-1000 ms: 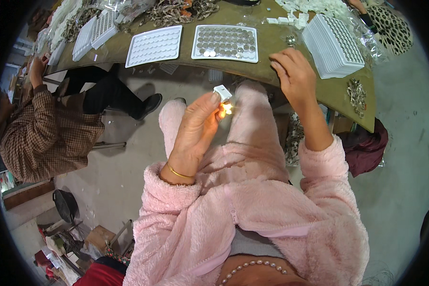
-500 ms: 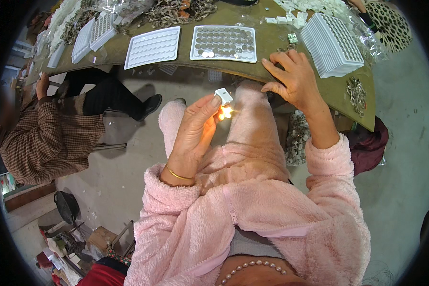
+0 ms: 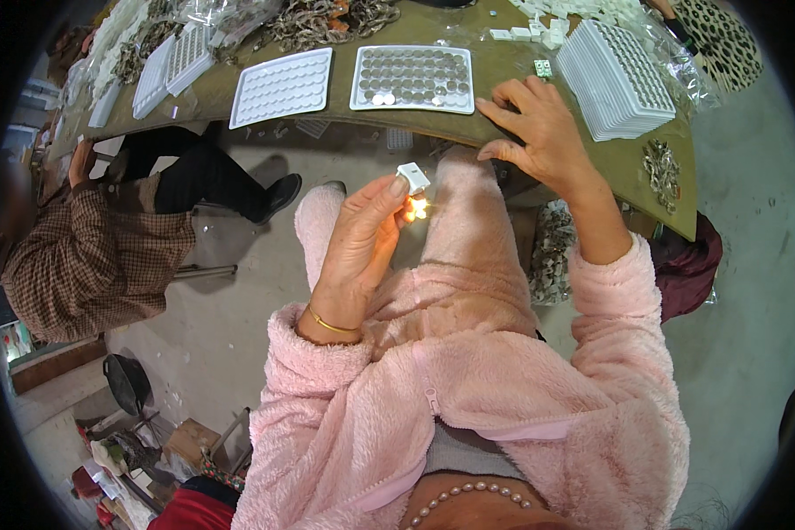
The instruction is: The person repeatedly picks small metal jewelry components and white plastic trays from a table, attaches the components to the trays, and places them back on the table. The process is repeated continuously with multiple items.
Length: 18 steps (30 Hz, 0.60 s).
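My left hand (image 3: 360, 231), raised over my lap, pinches a small white plastic case (image 3: 412, 177). Warm yellow lights (image 3: 418, 208) glow just beneath the case, beside my fingers. At the table's front edge my right hand (image 3: 543, 132) is spread, thumb apart from the fingers, and I see nothing in it. Its index fingertip is close to the right corner of a white tray (image 3: 357, 95) holding rows of silvery round discs, a few of them brighter. To the left of that tray lies another white tray (image 3: 280, 88) with round hollows.
A tall stack of white trays (image 3: 611, 84) stands on the right of the green-brown table (image 3: 503, 22). A small green-and-white piece (image 3: 542, 69) and white cases (image 3: 539, 34) lie near it. Bundled wires (image 3: 660, 177) rest at the right edge. A seated person (image 3: 97, 256) is at the left.
My right hand has shifted slightly left and farther over the table, towards the corner of the disc tray. My left hand holds the lit white case in nearly the same place.
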Available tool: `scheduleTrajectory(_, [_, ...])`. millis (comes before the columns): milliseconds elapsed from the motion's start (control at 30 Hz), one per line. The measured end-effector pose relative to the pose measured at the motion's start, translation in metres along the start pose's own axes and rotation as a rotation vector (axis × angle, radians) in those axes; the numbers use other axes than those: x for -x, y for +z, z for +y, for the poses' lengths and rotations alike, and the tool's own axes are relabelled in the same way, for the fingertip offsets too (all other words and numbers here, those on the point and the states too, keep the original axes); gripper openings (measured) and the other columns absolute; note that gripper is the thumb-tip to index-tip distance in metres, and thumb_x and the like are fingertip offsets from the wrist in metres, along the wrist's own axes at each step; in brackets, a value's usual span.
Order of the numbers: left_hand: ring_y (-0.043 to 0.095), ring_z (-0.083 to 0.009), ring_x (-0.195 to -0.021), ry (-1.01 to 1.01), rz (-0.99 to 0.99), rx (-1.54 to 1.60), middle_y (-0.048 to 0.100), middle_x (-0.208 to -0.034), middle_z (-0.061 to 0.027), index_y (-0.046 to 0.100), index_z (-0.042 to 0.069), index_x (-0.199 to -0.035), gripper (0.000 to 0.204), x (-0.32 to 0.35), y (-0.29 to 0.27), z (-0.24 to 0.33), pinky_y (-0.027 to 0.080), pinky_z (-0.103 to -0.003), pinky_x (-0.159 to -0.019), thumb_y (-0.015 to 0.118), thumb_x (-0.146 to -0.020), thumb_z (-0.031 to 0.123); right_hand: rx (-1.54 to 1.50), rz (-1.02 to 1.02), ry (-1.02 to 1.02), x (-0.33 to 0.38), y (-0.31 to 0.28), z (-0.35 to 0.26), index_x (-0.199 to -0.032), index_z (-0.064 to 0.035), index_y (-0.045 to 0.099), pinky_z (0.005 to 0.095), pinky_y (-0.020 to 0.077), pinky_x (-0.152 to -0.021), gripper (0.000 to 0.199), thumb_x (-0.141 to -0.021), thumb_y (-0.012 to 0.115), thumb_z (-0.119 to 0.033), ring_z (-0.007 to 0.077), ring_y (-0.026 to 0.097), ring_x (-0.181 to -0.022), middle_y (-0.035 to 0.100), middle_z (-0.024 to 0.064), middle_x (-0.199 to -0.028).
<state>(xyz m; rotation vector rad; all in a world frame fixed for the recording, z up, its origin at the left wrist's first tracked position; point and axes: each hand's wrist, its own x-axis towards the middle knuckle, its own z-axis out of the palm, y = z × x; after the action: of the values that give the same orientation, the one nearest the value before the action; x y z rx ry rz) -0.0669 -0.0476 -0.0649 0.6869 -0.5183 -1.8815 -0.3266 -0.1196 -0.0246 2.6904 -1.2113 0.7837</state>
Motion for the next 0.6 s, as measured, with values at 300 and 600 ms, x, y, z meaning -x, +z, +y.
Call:
scheduleTrajectory(300, [0.063,-0.0122,-0.092,0.013,0.017,-0.051,0.071,-0.1,-0.0066,0.069,0.0,-0.108,0.023,0.002,-0.001,0.003,0.047,-0.025,-0.084,0.07,-0.091,0.016,0.041,0.218,-0.028,0.034,0.008,-0.016,-0.103,-0.0041,0.069,0.0378,0.0446,-0.071,0.035,-0.069,0.077,-0.009,0.0278,0.056,-0.083,0.062,0.0089,-0.095])
scheduleTrajectory(600, [0.063,-0.0114,-0.097,0.049,-0.078,-0.186,0.07,-0.106,-0.0069,0.069,-0.001,-0.111,0.023,0.01,0.014,0.008,0.047,-0.027,-0.091,0.069,-0.09,0.01,-0.567,0.359,0.222,0.024,0.006,-0.048,-0.093,-0.0001,0.07,0.0286,0.0443,-0.062,0.015,-0.079,0.069,0.004,0.0191,0.058,-0.073,0.062,0.0081,-0.086])
